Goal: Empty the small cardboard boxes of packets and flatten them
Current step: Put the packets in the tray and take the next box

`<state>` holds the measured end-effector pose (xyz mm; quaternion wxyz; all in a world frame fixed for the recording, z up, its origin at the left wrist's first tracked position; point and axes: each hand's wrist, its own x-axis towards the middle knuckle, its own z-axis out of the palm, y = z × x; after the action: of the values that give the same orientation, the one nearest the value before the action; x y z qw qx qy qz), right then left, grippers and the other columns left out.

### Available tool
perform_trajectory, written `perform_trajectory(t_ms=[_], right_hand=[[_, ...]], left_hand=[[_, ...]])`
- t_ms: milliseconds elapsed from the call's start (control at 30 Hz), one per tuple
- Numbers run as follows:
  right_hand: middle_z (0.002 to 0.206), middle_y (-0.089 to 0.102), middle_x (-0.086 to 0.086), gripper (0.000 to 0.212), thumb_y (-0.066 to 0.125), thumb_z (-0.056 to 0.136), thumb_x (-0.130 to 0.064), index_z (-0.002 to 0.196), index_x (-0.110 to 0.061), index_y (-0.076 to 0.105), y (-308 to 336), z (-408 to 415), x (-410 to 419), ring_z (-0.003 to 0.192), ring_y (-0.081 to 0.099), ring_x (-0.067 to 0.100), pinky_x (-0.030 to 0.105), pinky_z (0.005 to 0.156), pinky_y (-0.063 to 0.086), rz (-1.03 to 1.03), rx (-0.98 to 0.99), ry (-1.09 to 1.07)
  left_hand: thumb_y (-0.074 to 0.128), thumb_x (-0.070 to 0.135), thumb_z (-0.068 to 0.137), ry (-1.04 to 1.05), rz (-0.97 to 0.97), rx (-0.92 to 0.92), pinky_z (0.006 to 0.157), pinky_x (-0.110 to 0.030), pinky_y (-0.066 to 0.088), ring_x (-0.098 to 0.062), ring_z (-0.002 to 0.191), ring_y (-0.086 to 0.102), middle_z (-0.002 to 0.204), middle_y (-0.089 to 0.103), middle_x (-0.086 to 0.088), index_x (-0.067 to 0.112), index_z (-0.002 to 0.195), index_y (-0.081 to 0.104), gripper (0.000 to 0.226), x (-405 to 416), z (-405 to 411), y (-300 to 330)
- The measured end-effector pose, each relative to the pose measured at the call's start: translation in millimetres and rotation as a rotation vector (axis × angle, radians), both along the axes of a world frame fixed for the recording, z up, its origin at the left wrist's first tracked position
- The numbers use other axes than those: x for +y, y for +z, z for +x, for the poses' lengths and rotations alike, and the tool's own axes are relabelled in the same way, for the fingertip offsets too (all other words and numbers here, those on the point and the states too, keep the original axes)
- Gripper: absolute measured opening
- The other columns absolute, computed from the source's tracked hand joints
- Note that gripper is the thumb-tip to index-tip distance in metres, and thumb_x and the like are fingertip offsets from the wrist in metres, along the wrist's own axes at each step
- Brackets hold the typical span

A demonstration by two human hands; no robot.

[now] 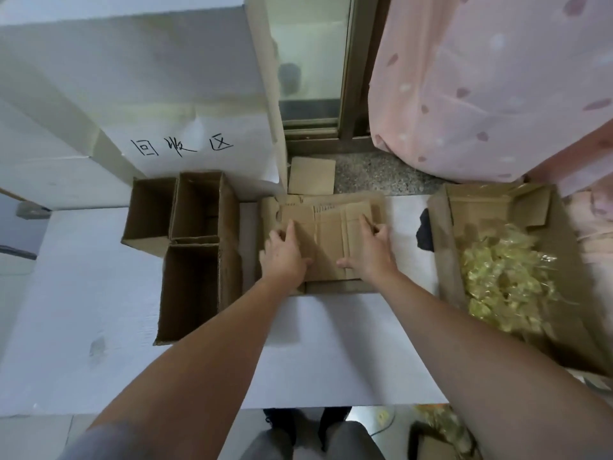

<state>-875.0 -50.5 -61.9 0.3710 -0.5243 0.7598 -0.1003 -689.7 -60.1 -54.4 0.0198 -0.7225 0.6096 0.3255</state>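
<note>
**A:** Where is the box you are working on?

**B:** The flattened box [326,239] lies on the white worktop [99,293], near the far edge and about the middle. Both your hands are on top of it. Its long side runs left to right, from one hand to the other.

**A:** How is each grip?

**B:** Your left hand [285,252] lies on the left part of the cardboard, fingers out long and spread, pointing to the far edge. Your right hand [370,250] lies on the right part the same way, with its thumb pointing in toward the left hand. Both grips are wide and hold nothing; they look to be pressing down.

**A:** Which hand is nearer the next box?

**B:** The left one, I think. The open boxes [192,254] stand just beside the flat one, toward the left edge. They look empty, though their dark bottoms are hard to see. The big box [441,234] with the yellow packets [507,277] sits by the right edge, nearer your right hand.

**A:** And your arms?

**B:** Both reach straight out from the near edge, almost side by side.
</note>
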Motion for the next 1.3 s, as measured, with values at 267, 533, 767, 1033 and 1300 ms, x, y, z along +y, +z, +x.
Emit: perform_trajectory(t_ms=[267, 533, 767, 1033, 1300], right_hand=[[0.161, 0.022, 0.007, 0.081, 0.078, 0.081, -0.052, 0.151, -0.028, 0.044, -22.0, -3.0, 5.5, 0.145, 0.019, 0.033, 0.048, 0.118, 0.029, -0.183, 0.347, 0.336], [0.171, -0.001, 0.01, 0.073, 0.045, 0.104, -0.049, 0.163, -0.02, 0.011, -27.6, -0.1, -0.2, 0.155, -0.009, 0.039, 0.051, 0.127, 0.003, -0.045, 0.42, 0.564], [0.17, -0.01, 0.011, 0.073, 0.043, 0.107, -0.042, 0.163, -0.019, 0.004, -31.5, 7.5, 0.9, 0.154, -0.016, 0.041, 0.056, 0.126, 0.002, 0.012, 0.422, 0.547], [0.169, -0.013, 0.011, 0.075, 0.046, 0.107, -0.034, 0.163, -0.019, -0.001, -19.5, 17.9, -3.3, 0.154, -0.014, 0.041, 0.06, 0.124, 0.005, 0.125, 0.495, 0.545], [0.156, 0.034, 0.009, 0.064, 0.059, 0.096, -0.031, 0.154, -0.019, 0.032, 14.9, 18.3, 3.2, 0.14, 0.037, 0.034, 0.047, 0.113, 0.036, 0.026, 0.456, 0.531]], left_hand=[[0.055, 0.033, 0.106, -0.522, -0.12, -0.192, 0.127, -0.055, 0.022, -0.037, 0.16, -0.009, 0.175, -0.004, -0.002, 0.027, 0.167, 0.014, 0.074, -1.4, 5.8, -24.5], [0.047, 0.061, 0.103, -0.575, 0.026, -0.238, 0.13, -0.047, 0.006, -0.037, 0.16, -0.009, 0.176, -0.005, 0.002, 0.032, 0.166, 0.01, 0.079, -17.3, -1.7, -16.6], [0.043, 0.06, 0.105, -0.593, 0.024, -0.279, 0.131, -0.049, 0.005, -0.039, 0.16, -0.011, 0.176, -0.008, 0.0, 0.031, 0.166, 0.007, 0.077, -14.7, -1.6, -25.6], [0.045, 0.06, 0.105, -0.595, 0.033, -0.29, 0.13, -0.051, 0.008, -0.039, 0.16, -0.008, 0.176, -0.006, -0.001, 0.03, 0.167, 0.007, 0.079, -15.6, -4.4, -21.4], [0.045, 0.022, 0.105, -0.464, -0.075, -0.089, 0.112, -0.047, 0.045, -0.03, 0.155, 0.031, 0.175, 0.009, 0.0, 0.029, 0.155, 0.044, 0.051, 2.9, -10.5, 15.2]])
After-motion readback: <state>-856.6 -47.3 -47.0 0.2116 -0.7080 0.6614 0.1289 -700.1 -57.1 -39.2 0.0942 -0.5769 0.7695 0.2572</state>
